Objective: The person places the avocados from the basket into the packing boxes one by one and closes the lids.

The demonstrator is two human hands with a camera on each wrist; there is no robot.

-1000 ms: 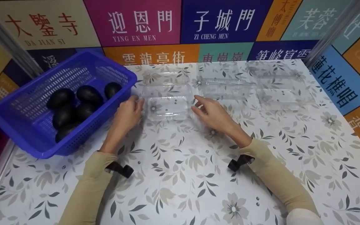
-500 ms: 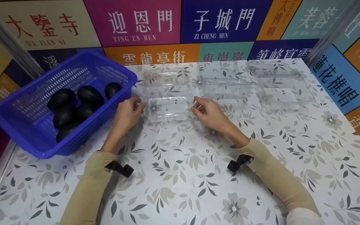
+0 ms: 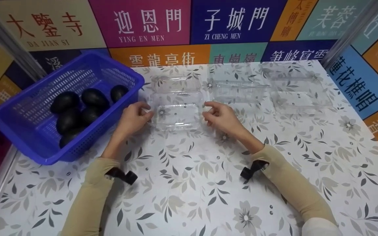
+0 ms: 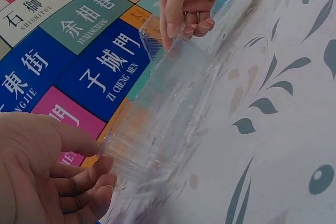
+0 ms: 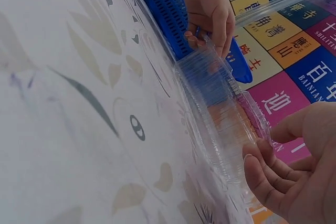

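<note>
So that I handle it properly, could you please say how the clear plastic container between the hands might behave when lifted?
The clear plastic container is probably light, given its thin, see-through walls. Those would likely flex if squeezed, though their ribs may add some stiffness. Its glossy surface could feel slippery.

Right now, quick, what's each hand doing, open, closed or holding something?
Left hand: pinching the left side of a clear plastic box.
Right hand: pinching the same box's right side.

2 tan sleeves (image 3: pixel 89 193), 2 black wrist cameras (image 3: pixel 130 177) — boxy, white right upper sleeve (image 3: pixel 319 226)
</note>
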